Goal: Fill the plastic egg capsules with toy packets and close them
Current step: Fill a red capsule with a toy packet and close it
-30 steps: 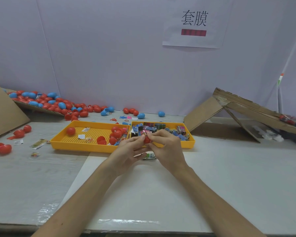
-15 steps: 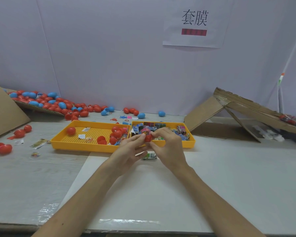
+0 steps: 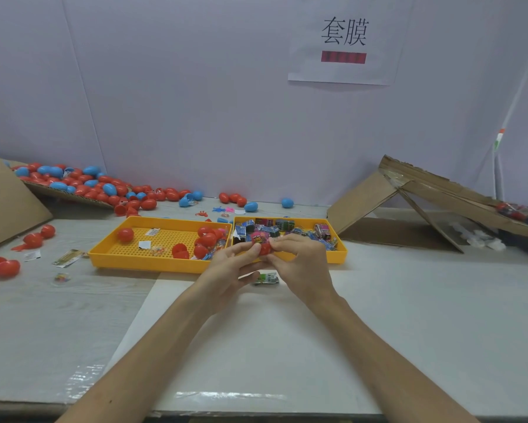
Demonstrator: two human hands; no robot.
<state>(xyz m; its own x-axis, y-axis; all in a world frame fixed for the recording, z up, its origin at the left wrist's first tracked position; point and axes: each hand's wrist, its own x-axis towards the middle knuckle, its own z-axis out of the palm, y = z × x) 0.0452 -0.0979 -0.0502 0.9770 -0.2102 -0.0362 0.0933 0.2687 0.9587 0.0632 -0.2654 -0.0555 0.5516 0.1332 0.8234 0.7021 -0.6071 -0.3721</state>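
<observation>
Hands: left hand (image 3: 230, 265) and right hand (image 3: 300, 264) meet fingertip to fingertip, both pinching a red egg (image 3: 265, 249) held over the near rim of the right tray (image 3: 342, 256). Pink packet (image 3: 259, 238) looks to sit at its top, not clearly inside. Risk: packet edge trapped in the seam, so the halves won't snap; an off-axis squeeze pops the egg loose. Spare packet (image 3: 267, 278) lies on the table (image 3: 409, 331) under the hands.

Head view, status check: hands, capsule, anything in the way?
Left hand and right hand both pinching one red capsule. Pink packet at its top; closure unclear. Nothing blocking; loose packet lies on table beneath.
</observation>
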